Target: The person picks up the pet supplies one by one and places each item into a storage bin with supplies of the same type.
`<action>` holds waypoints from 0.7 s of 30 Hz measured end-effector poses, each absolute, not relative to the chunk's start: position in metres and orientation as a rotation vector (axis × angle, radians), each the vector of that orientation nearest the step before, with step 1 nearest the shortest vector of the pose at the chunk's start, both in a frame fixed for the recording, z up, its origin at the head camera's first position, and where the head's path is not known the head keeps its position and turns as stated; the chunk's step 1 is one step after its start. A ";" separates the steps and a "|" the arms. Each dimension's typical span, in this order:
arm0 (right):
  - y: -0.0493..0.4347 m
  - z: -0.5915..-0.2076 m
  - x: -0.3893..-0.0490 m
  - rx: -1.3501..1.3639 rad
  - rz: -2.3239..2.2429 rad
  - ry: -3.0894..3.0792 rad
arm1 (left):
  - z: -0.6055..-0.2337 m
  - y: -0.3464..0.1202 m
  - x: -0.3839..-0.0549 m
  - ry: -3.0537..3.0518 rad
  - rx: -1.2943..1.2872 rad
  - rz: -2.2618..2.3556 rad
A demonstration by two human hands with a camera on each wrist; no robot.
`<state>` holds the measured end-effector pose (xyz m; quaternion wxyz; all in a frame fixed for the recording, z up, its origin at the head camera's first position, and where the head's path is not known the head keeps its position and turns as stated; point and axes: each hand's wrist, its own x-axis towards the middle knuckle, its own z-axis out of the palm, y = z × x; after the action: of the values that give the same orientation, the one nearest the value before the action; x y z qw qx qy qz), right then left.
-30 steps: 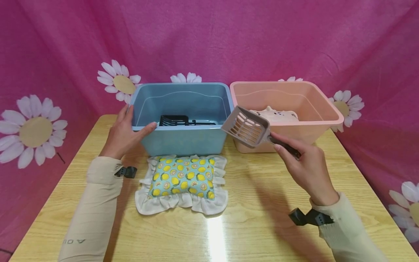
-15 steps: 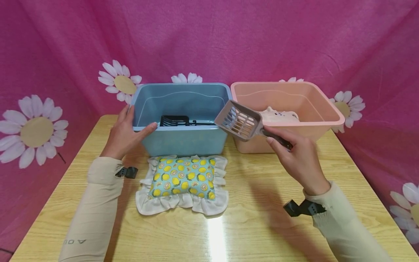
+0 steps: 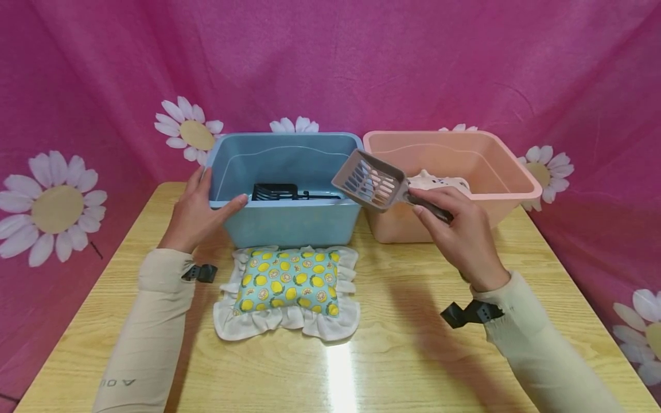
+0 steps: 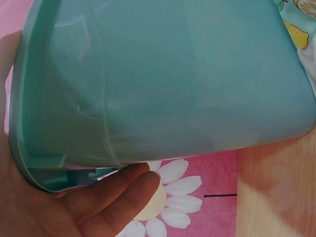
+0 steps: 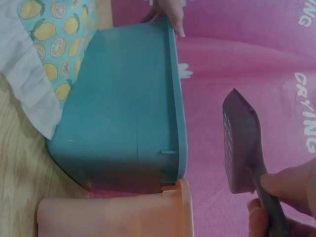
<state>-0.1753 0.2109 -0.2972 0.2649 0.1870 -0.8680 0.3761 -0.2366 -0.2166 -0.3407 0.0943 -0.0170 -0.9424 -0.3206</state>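
My right hand [image 3: 462,235] grips the dark handle of a grey-brown slotted litter scoop [image 3: 373,179]. The scoop's tilted head is raised over the near right corner of the blue plastic bin [image 3: 289,226], where the two bins meet. At the bin's near left corner, my left hand [image 3: 193,215] holds the rim, thumb along the front edge and fingers down the side. The left wrist view shows two fingers [image 4: 123,197] under the rim outside. Inside the bin lies a black slotted tool [image 3: 276,191] with a thin handle, partly hidden by the front wall.
Right beside stands a pink bin [image 3: 403,223] containing a whitish soft item [image 3: 439,181] with dark marks. In front of the blue bin lies a lemon-print cushion [image 3: 289,281] with white frills. A magenta flowered curtain [image 3: 330,69] hangs behind the wooden table [image 3: 392,355].
My right hand has carried the scoop left and slightly up, from in front of the pink bin to over the blue bin's right corner. The left hand stays put on the rim.
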 end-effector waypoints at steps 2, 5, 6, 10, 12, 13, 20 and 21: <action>0.209 -0.296 -0.178 0.514 1.028 -2.344 | -0.341 -0.217 -0.236 -2.795 -0.048 -0.951; 0.206 -0.295 -0.182 0.529 1.044 -2.345 | -0.341 -0.217 -0.237 -2.795 -0.046 -0.948; 0.205 -0.295 -0.184 0.535 1.049 -2.342 | -0.341 -0.217 -0.237 -2.797 -0.046 -0.947; 0.202 -0.294 -0.190 0.568 1.066 -2.332 | -0.340 -0.217 -0.237 -2.802 -0.050 -0.948; 0.200 -0.294 -0.193 0.581 1.065 -2.333 | -0.340 -0.217 -0.237 -2.805 -0.050 -0.949; 0.199 -0.295 -0.195 0.590 1.069 -2.332 | -0.339 -0.217 -0.236 -2.805 -0.050 -0.950; 0.193 -0.296 -0.207 0.611 1.081 -2.338 | -0.338 -0.216 -0.235 -2.800 -0.054 -0.954; 0.192 -0.297 -0.209 0.608 1.081 -2.342 | -0.339 -0.216 -0.235 -2.800 -0.053 -0.956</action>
<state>-0.2090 0.1921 -0.2965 0.2432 0.2224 -0.8572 0.3957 -0.2350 -0.2158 -0.3386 0.0914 -0.0179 -0.9423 -0.3216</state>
